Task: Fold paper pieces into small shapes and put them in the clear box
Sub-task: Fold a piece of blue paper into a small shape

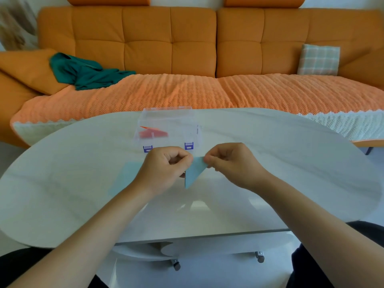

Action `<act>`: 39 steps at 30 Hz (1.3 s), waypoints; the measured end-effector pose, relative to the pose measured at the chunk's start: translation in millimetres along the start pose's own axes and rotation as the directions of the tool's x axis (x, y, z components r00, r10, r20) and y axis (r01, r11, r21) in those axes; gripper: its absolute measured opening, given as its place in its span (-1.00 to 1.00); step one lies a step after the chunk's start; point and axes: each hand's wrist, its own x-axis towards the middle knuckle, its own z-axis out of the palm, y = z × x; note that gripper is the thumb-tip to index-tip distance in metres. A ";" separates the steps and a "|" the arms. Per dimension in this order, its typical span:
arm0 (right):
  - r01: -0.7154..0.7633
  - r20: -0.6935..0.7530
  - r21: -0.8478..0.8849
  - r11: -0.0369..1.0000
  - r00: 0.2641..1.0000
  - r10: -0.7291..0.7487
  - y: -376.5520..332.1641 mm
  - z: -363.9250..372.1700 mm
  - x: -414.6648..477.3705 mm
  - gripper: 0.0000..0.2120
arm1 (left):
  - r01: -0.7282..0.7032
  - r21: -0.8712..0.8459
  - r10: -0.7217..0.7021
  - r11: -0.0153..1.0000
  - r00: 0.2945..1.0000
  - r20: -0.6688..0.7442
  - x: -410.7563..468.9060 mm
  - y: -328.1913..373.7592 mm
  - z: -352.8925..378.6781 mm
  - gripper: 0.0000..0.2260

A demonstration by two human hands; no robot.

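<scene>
Folded paper: a light-blue triangle (195, 171) is held up off the table (280, 163) between the two hands, just on the near side of the clear box, with its point hanging down.
Left hand: the left hand (164, 171) is curled, and the triangle's upper left edge is pinched between thumb and fingers.
Right hand: the right hand (230, 163) is curled likewise, and the upper right corner is pinched at the fingertips.
Clear box: the clear box (180, 119) is set at the far middle of the table, its blue latches (188, 145) facing near. Whether the lid is up cannot be told.
Red shape: a red folded piece (152, 133) is seen inside the box, toward its left.
Spare sheet: a flat pale-blue sheet (124, 177) lies on the table at the left, partly hidden by the left wrist.
Weight: the paper is judged almost weightless, so it could be shifted by a breath or a brushing sleeve.
Stiffness: it is thin and limp where single and firmer along creases. Any stray bend is likely to be kept.
Surface: it is smooth and may slip between dry fingertips unless a light pinch is applied.
Where to hold: corners and creased edges are best taken, leaving the flat middle free for the next fold.
Risk: a crooked crease or a torn corner may result if the paper is pulled taut.
</scene>
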 end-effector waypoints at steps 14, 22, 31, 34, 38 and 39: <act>-0.078 -0.137 0.024 0.997 0.987 0.080 1.9 2.2 -2.1 -0.84 | 0.033 0.235 -0.042 0.971 0.999 0.034 7.6 -2.5 -21.6 -0.82; -0.104 -0.136 0.235 0.966 0.981 0.139 -3.9 11.9 -5.6 -0.84 | 0.061 -0.049 -0.065 0.997 0.994 -0.084 0.0 -0.2 4.5 -0.86; -0.003 -0.074 0.042 0.999 0.997 0.006 -3.5 17.2 -9.1 -0.87 | 0.010 0.184 -0.010 0.983 1.000 -0.001 -4.5 0.5 8.8 -0.87; 0.064 -0.105 0.014 0.998 0.993 -0.062 -5.2 20.0 -8.5 -0.85 | -0.006 0.223 0.000 0.975 1.000 0.025 -4.9 -0.3 8.0 -0.83; 0.061 -0.134 0.034 0.998 0.989 -0.056 -6.4 20.4 -9.2 -0.85 | 0.021 0.205 -0.029 0.979 0.999 0.034 -3.8 1.0 6.0 -0.83; 0.053 -0.136 0.042 0.998 0.990 -0.046 -6.6 20.9 -9.4 -0.85 | 0.033 0.190 -0.038 0.981 0.999 0.027 -4.0 1.9 6.3 -0.83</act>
